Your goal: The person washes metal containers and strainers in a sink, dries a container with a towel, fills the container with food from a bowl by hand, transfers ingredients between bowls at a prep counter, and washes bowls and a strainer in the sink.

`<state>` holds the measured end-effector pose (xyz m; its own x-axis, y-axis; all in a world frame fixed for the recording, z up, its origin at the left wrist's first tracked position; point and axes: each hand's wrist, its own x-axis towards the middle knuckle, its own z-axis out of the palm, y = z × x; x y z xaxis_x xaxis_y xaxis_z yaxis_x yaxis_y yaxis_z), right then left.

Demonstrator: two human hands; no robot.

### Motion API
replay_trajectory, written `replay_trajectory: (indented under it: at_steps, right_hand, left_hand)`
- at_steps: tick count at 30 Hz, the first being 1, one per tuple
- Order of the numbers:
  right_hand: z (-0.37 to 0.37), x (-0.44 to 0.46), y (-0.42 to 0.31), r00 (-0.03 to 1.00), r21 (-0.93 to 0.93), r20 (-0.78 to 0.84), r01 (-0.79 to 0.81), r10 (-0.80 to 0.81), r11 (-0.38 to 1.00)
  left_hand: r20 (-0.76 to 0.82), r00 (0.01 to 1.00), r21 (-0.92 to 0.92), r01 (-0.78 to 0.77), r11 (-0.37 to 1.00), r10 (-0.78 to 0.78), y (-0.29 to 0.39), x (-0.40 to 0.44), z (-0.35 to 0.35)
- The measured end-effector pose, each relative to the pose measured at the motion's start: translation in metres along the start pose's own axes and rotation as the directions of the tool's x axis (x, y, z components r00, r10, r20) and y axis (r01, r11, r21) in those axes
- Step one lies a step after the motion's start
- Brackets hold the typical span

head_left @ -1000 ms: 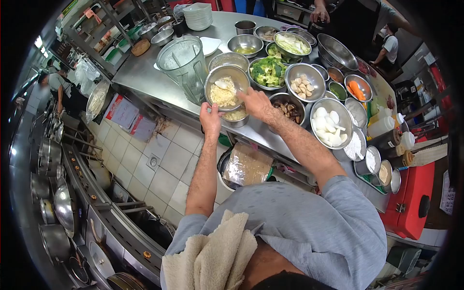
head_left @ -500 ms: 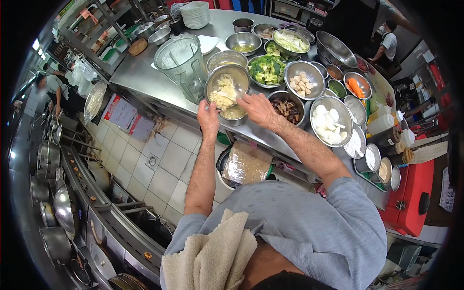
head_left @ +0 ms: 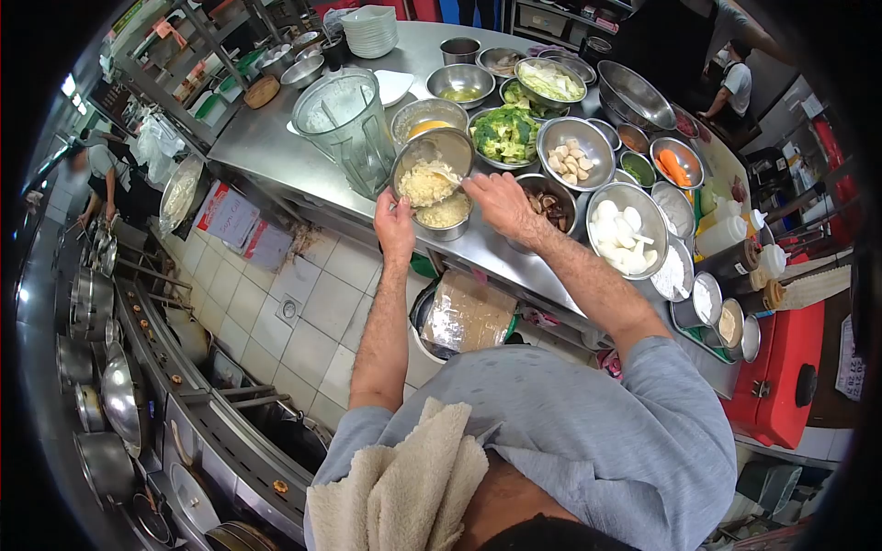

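Observation:
My left hand (head_left: 395, 228) is closed on the near left rim of a metal bowl (head_left: 448, 145), which is tilted toward me. Minced garlic (head_left: 424, 187) lies heaped along that bowl's lower side. In my right hand (head_left: 502, 206) is a spoon (head_left: 448, 174), its head in the garlic; part of its handle is hidden by my fingers. Directly beneath the tilted bowl, a smaller metal container (head_left: 445, 235) at the counter's edge also holds minced garlic. The mushroom bowl (head_left: 549, 204) is just beyond my right hand.
A blender jug (head_left: 342, 124) stands left of the bowl. Broccoli (head_left: 505, 134), garlic cloves (head_left: 570, 162) and white pieces (head_left: 625, 237) fill bowls to the right. Stacked plates (head_left: 371, 31) are at the back. A lined bin (head_left: 469, 310) sits below the counter. Other people are at both sides.
The bowl in my left hand has tipped further toward me. Its garlic has gathered at the lower rim, and the container beneath shows more. My right hand has shifted slightly right with the spoon.

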<state>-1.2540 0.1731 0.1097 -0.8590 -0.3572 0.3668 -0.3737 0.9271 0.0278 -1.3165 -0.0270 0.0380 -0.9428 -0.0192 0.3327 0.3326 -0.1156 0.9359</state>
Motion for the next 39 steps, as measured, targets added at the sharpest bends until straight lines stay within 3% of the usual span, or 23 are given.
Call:
replay_trajectory:
  at_steps: [3,5,7,9,12,16,19,21,23,26,30,32,35,36,39]
  right_hand:
    - [-0.011,0.001,0.002,0.999,-0.027,-0.024,0.038,-0.039,0.999]
    - [-0.025,0.012,0.002,0.997,-0.015,-0.07,0.015,-0.016,1.0]
    - [-0.035,0.023,-0.006,0.973,-0.003,-0.22,0.063,-0.063,0.998]
    - [-0.027,0.025,-0.011,0.961,-0.006,-0.264,0.088,-0.086,0.996]
    - [-0.011,0.017,-0.014,0.967,0.026,-0.202,0.167,-0.159,0.986]
    - [-0.007,0.0,-0.005,0.974,0.038,-0.178,0.15,-0.141,0.988]
    - [-0.016,0.003,0.008,0.981,0.102,-0.184,0.074,-0.054,0.992]
    - [-0.011,0.004,0.016,0.968,0.129,-0.228,-0.078,0.106,0.989]
    - [-0.006,-0.002,0.016,0.974,0.125,-0.172,-0.124,0.145,0.984]
    - [-0.003,-0.009,0.006,0.991,0.156,0.033,-0.135,0.131,0.979]
    - [-0.012,-0.008,0.01,0.996,0.207,0.046,-0.09,0.083,0.974]
    - [-0.012,-0.001,0.012,0.968,0.258,-0.117,-0.187,0.222,0.948]
    - [-0.016,0.001,0.003,0.983,0.214,-0.009,-0.176,0.183,0.961]
    - [-0.008,0.001,0.003,0.994,0.235,0.019,-0.107,0.106,0.966]
    - [-0.019,0.0,0.003,0.99,0.241,-0.022,-0.133,0.143,0.961]
  left_hand:
    - [-0.006,0.999,0.083,0.052,0.995,-0.052,0.003,-0.001,0.0]
    - [-0.007,1.0,0.077,0.0,0.997,0.001,0.006,-0.002,0.003]
    - [0.005,1.0,0.054,-0.023,0.998,0.023,0.008,-0.002,0.006]
    - [0.016,0.999,0.034,-0.05,0.998,0.05,0.007,-0.001,0.007]
    - [0.002,0.999,0.033,-0.051,0.998,0.051,0.0,0.001,0.003]
    - [0.02,0.992,0.13,-0.128,0.983,0.126,-0.008,0.0,0.0]
    - [0.018,0.987,0.153,-0.159,0.975,0.158,-0.005,-0.002,0.002]
    - [0.016,0.987,0.14,-0.159,0.977,0.159,-0.001,-0.004,0.005]
    - [-0.034,0.998,-0.048,-0.056,0.997,0.055,0.001,-0.005,0.008]
    - [-0.025,0.999,-0.103,-0.05,0.993,0.048,0.0,-0.003,0.008]
    - [-0.037,0.999,-0.082,-0.039,0.996,0.037,0.003,-0.005,0.007]
    - [-0.039,0.997,-0.066,-0.066,0.996,0.063,0.002,-0.005,0.008]
    - [-0.02,0.992,-0.003,-0.125,0.992,0.125,0.004,-0.005,0.01]
    - [-0.019,0.992,-0.001,-0.126,0.992,0.126,0.005,-0.005,0.009]
    - [-0.037,0.996,-0.067,-0.086,0.994,0.084,0.004,-0.005,0.006]
